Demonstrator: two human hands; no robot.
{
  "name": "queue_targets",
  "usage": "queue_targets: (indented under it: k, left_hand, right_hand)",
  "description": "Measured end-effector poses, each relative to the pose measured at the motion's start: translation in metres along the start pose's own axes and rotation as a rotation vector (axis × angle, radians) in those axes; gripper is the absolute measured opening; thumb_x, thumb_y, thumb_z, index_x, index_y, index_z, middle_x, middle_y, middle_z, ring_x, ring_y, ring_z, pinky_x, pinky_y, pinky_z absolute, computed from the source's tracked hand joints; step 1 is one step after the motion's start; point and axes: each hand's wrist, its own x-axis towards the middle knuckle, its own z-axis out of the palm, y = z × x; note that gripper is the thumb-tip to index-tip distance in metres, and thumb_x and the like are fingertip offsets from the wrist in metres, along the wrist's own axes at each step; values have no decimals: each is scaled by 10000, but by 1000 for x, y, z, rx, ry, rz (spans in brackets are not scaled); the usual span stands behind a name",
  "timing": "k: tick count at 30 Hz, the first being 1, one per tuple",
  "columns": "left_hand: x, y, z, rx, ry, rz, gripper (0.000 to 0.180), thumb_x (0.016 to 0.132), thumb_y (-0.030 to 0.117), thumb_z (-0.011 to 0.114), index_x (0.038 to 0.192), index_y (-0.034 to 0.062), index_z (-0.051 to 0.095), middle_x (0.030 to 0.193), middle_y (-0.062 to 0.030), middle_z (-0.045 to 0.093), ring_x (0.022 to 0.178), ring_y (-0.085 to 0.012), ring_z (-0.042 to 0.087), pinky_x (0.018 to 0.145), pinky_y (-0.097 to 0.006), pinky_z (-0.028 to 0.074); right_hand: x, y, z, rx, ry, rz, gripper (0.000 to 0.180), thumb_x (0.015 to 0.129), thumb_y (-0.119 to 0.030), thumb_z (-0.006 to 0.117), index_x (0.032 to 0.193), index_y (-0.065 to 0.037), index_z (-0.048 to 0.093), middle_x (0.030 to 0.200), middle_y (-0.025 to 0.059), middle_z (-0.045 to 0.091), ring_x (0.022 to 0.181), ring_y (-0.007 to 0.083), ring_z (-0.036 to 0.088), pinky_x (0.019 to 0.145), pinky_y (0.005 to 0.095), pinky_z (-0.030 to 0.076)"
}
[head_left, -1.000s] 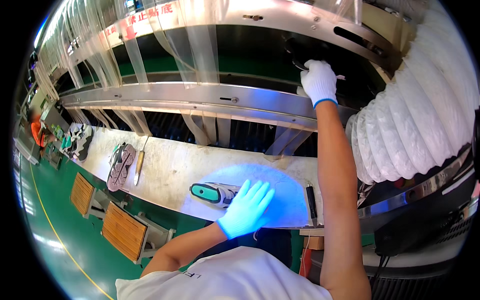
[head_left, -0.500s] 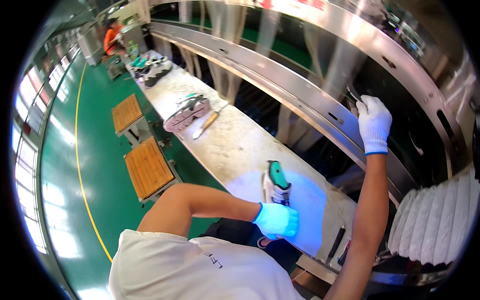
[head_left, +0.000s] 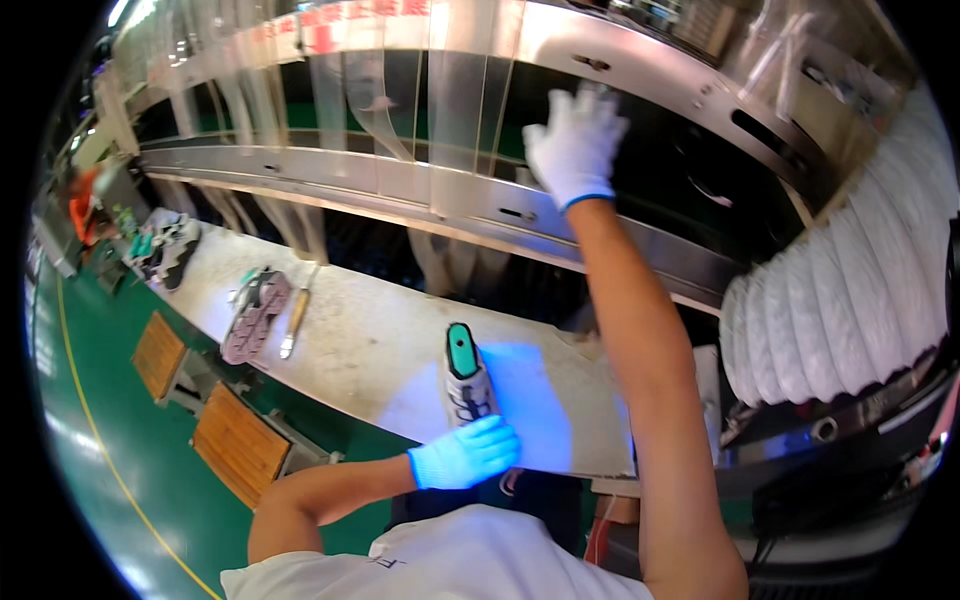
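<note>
A grey shoe with a teal sole patch (head_left: pixel 466 380) lies on the white workbench (head_left: pixel 360 340), in a pool of blue light. My left hand (head_left: pixel 466 452), in a white glove tinted blue, is closed around the shoe's near end. My right hand (head_left: pixel 576 144), also gloved, is raised high against the steel frame of the machine (head_left: pixel 480 195), fingers spread and blurred, with nothing in it. Clear plastic strips (head_left: pixel 400 90) hang in the machine's opening beside that hand.
Further left on the bench lie an upturned shoe (head_left: pixel 256 312), a long brush-like tool (head_left: pixel 294 322) and more shoes (head_left: pixel 170 245). A white ribbed duct (head_left: pixel 850 290) fills the right. Two wooden pallets (head_left: pixel 238 442) sit on the green floor below. A person in orange (head_left: pixel 84 205) stands far left.
My view swung back toward the machine. My left hand stays on the shoe, which now points away from me. My right hand moved left along the steel frame and opened.
</note>
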Motion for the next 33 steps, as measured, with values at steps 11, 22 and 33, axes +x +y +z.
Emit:
queue_targets:
  k: [11, 22, 33]
  left_hand:
    - [-33, 36, -28, -106, 211, -445, 902, 716, 429, 1000, 1492, 103, 677, 1677, -343, 467, 1539, -578, 482, 1237, -716, 403]
    - [17, -28, -16, 63, 692, -715, 601, 744, 110, 978, 1279, 41, 712, 1254, -182, 702, 1120, -404, 717, 959, -466, 611]
    - [-35, 3, -13, -75, 531, -595, 1036, 849, 499, 980, 1612, -15, 505, 1617, -366, 542, 1428, -552, 621, 1171, -581, 537]
  right_hand:
    - [-12, 239, -34, -227, -240, 550, 330, 976, -402, 787, 1158, -139, 870, 1264, 218, 814, 1289, 393, 746, 1114, 485, 584]
    - [-263, 91, -142, 539, 404, -69, 225, 1021, -116, 825, 1219, -10, 840, 1225, 188, 837, 1125, 329, 806, 1028, 424, 628]
    - [-519, 50, -141, 529, -279, -40, 403, 875, -213, 950, 1222, -83, 789, 1385, 188, 734, 1345, 465, 679, 1133, 596, 558]
